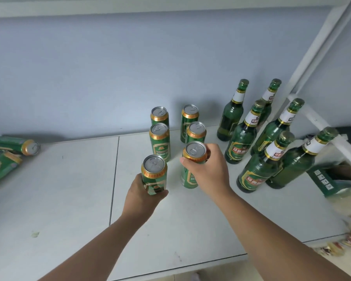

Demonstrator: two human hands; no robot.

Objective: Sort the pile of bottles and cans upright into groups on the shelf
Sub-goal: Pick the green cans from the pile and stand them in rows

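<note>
lining up works best if each can (154,174) (left hand (143,196) and right hand (206,171) both gripping one) is set flush beside the can rows (159,141).

Six green cans (160,141) upright beside six, maybe seven, upright bottles (242,142)

place: shop or stockroom | evidence: white metal shelf (69,189) with angled upright post (320,47) | many identical green beer cans (160,141) and bottles (241,142) | plain blue-grey wall (109,67)
</note>
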